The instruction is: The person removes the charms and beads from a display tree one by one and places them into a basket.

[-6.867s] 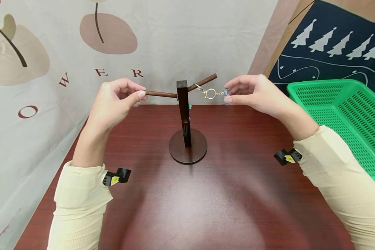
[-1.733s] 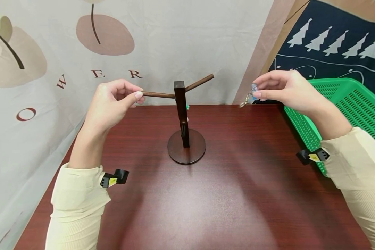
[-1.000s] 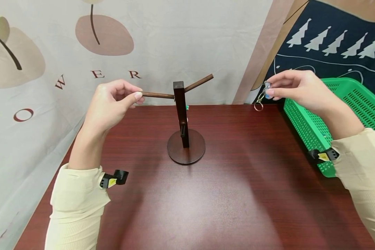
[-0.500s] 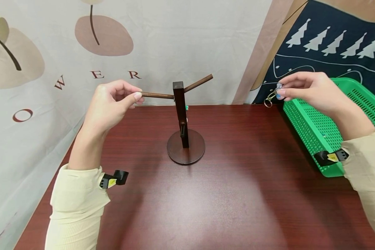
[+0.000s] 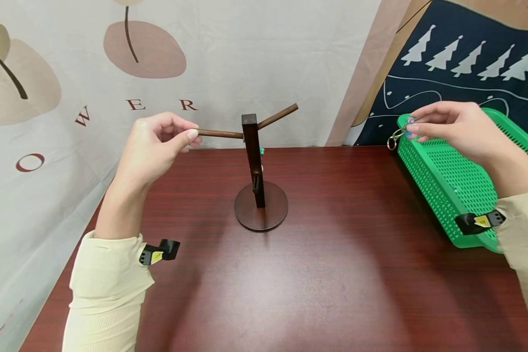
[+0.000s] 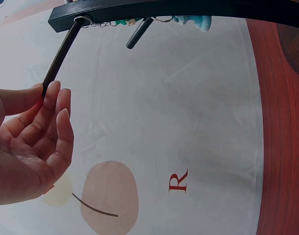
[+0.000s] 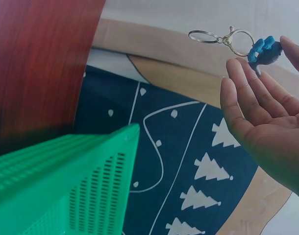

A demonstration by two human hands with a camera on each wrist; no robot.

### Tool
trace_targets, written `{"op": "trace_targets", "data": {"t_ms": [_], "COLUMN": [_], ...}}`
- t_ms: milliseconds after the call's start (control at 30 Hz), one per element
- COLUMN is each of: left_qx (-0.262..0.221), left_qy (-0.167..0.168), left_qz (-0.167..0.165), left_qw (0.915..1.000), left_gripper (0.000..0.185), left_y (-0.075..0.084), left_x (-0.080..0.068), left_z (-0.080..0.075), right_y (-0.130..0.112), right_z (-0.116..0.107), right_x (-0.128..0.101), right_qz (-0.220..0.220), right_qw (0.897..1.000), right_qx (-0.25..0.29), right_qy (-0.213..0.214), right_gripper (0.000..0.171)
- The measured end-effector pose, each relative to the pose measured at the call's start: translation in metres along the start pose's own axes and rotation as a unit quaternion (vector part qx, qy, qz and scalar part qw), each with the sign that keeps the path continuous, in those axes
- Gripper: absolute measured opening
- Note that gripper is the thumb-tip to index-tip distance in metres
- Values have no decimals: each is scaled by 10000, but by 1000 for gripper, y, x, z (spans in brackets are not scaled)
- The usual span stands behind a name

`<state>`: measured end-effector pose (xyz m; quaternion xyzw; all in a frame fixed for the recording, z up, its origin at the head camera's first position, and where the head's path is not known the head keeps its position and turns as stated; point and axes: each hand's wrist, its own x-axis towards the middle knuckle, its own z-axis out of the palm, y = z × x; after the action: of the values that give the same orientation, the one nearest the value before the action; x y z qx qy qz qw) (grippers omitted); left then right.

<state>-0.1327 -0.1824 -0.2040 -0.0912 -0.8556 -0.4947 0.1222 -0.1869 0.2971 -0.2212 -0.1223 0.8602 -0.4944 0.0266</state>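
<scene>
A dark red table (image 5: 290, 288) fills the lower frame. At the right edge sits the green basket (image 5: 449, 186), its long axis running from the upper middle-right toward the lower right corner. At center stands the wooden stand (image 5: 253, 166), upright, its pegs spreading left and right. The left hand (image 5: 154, 146), left of center, pinches the tip of the left peg (image 5: 220, 133) between thumb and fingers. The right hand (image 5: 457, 129), upper right, pinches the keychain (image 7: 237, 43) by its blue charm, the ring hanging just at the basket's near-left corner rim. The right hand is by far the nearer to the basket; the keychain lies well apart from the stand.
</scene>
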Motion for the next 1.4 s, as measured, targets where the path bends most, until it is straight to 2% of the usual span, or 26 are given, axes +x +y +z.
{"op": "trace_targets", "data": {"t_ms": [467,733,933,1133,1400], "left_qx": [46,-27,-85,-38,-19], "left_qy": [-59,-62,-81,-83,-64], "left_qz": [39,66,40,69,94], "left_qw": [10000,10000,9999,9999,9999], "left_gripper": [7,6,6,6,6], "left_y": [-3,-3,-3,-4,-5], "left_x": [2,1,2,2,2], "left_z": [-1,0,0,0,0], "right_y": [15,24,36,47,60], "right_z": [-20,-33,-43,-52,-61], "right_x": [-9,-16,-21,-25,-31], "right_qz": [290,456,446,214,117], "right_qw": [9971,9948,9943,9946,9930], "right_qx": [-477,-475,-240,187,248], "right_qy": [509,782,938,994,1150], "right_gripper": [19,15,17,21,23]}}
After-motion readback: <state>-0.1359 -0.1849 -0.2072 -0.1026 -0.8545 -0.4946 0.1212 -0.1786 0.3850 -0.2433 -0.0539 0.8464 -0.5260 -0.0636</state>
